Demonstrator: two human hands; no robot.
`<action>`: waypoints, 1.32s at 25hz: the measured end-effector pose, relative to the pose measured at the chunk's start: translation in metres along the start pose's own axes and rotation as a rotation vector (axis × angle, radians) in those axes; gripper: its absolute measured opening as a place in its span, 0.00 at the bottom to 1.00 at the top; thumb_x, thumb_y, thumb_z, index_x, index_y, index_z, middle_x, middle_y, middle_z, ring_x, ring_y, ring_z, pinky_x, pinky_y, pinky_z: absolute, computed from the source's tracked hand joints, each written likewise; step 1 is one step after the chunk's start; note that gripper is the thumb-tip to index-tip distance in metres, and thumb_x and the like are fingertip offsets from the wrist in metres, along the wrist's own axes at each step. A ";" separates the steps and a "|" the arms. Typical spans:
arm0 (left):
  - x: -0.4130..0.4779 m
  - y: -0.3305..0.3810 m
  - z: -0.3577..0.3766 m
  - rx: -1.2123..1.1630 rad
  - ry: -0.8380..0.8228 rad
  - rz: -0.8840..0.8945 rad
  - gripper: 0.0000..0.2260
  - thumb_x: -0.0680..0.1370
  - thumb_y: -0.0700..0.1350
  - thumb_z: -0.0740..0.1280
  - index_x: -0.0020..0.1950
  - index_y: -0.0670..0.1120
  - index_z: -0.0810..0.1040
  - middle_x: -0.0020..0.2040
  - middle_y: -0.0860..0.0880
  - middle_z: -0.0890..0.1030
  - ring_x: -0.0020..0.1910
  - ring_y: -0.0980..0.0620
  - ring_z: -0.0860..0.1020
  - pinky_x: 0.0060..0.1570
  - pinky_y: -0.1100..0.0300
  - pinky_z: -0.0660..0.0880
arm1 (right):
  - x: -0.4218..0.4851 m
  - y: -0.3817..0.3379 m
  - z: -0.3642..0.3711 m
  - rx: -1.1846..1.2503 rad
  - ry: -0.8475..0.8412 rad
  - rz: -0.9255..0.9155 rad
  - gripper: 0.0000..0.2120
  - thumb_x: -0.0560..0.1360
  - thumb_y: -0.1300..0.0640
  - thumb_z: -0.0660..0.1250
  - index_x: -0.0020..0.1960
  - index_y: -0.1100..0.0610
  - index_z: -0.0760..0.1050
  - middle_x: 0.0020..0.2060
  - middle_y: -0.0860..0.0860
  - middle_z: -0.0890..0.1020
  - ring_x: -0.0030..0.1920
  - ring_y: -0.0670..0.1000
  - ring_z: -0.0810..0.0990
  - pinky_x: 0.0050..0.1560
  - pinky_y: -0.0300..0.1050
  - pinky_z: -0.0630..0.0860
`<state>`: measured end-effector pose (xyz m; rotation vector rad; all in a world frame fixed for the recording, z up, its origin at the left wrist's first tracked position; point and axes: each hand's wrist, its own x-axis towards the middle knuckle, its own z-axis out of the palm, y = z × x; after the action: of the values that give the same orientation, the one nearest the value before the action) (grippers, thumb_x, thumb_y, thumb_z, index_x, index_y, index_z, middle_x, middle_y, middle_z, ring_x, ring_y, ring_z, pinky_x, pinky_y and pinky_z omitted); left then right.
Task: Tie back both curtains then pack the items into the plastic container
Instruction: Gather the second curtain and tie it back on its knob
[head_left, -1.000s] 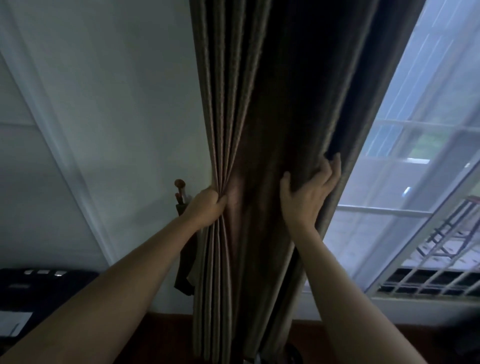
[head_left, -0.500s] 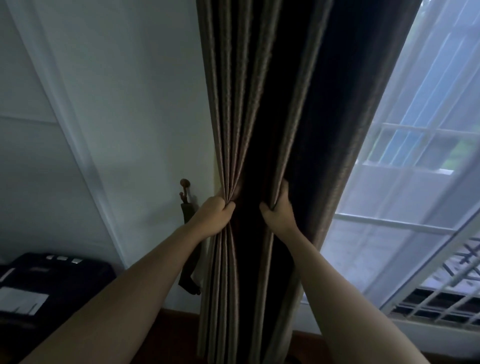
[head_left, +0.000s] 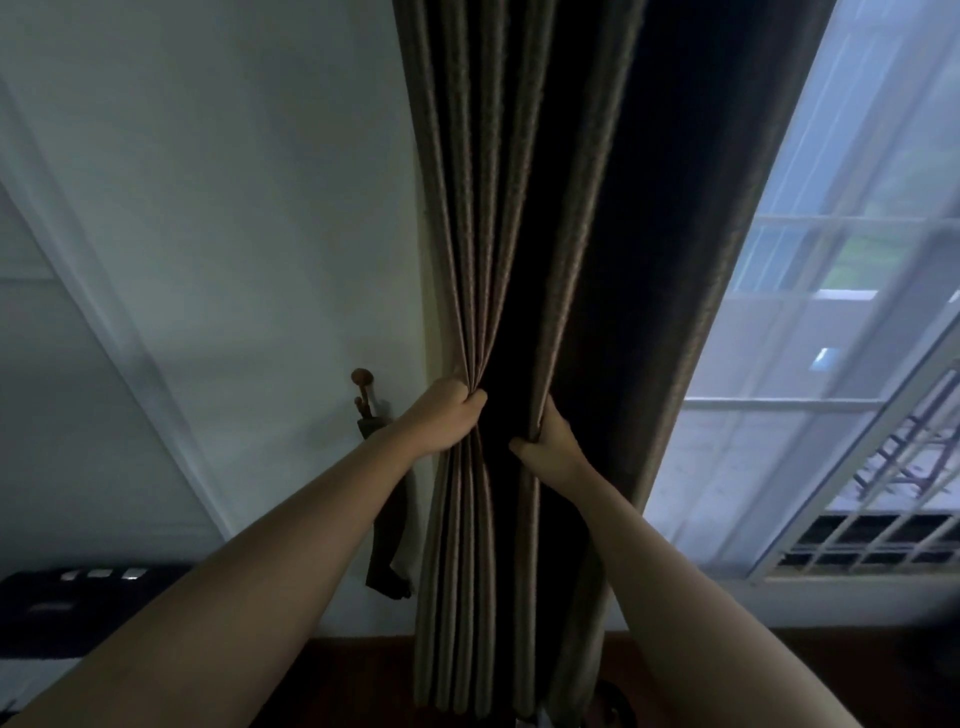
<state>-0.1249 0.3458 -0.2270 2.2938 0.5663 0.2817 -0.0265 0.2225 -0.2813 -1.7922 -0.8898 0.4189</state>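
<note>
Step in hand: gathering the first curtain (head_left: 545, 234), tie-back not yet on. The curtain hangs between the white wall (head_left: 234, 208) and the window (head_left: 841, 338), bunched into pleats at about mid-height.

Left hand (head_left: 447, 418) is fisted round the left bundle of pleats, fingers curled tight. Right hand (head_left: 548, 441) pinches one fold just beside it, thumb in front, fingers hidden behind the cloth. The hands are near each other, not touching.

A wall hook (head_left: 362, 378) sits just left of the curtain, with a dark strip (head_left: 387, 519) hanging from it. This is probably the tie-back, but the light is too dim to be sure.

Next move, as I judge it: pull the remaining folds into one bundle, hold it one-handed, then free the other hand to reach the strip, wrap it round and loop it on the hook.

Counts: one curtain in view, one hook, one strip, two hands. No plastic container or items to pack are in view.
</note>
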 end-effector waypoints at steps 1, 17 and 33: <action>0.001 0.000 0.002 -0.010 -0.014 0.012 0.14 0.81 0.44 0.56 0.35 0.44 0.63 0.28 0.48 0.66 0.29 0.50 0.67 0.32 0.58 0.62 | -0.002 0.001 0.004 -0.013 -0.034 0.018 0.37 0.69 0.72 0.65 0.74 0.55 0.57 0.54 0.47 0.76 0.56 0.48 0.76 0.50 0.37 0.73; 0.002 -0.009 0.018 0.064 0.157 0.093 0.17 0.79 0.47 0.60 0.44 0.33 0.77 0.38 0.37 0.78 0.36 0.41 0.78 0.39 0.49 0.75 | -0.029 -0.008 0.010 -0.275 0.161 -0.226 0.27 0.66 0.65 0.63 0.66 0.59 0.70 0.63 0.57 0.76 0.67 0.56 0.71 0.69 0.50 0.65; 0.002 -0.015 0.031 -0.162 0.120 0.073 0.12 0.78 0.43 0.58 0.46 0.35 0.75 0.43 0.36 0.78 0.43 0.41 0.78 0.45 0.50 0.75 | 0.004 0.020 -0.011 -0.054 0.012 0.055 0.25 0.69 0.75 0.60 0.64 0.62 0.71 0.53 0.51 0.76 0.58 0.53 0.76 0.50 0.37 0.69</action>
<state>-0.1164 0.3374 -0.2595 2.1532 0.5017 0.4855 -0.0090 0.2146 -0.2945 -1.8696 -0.8521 0.4224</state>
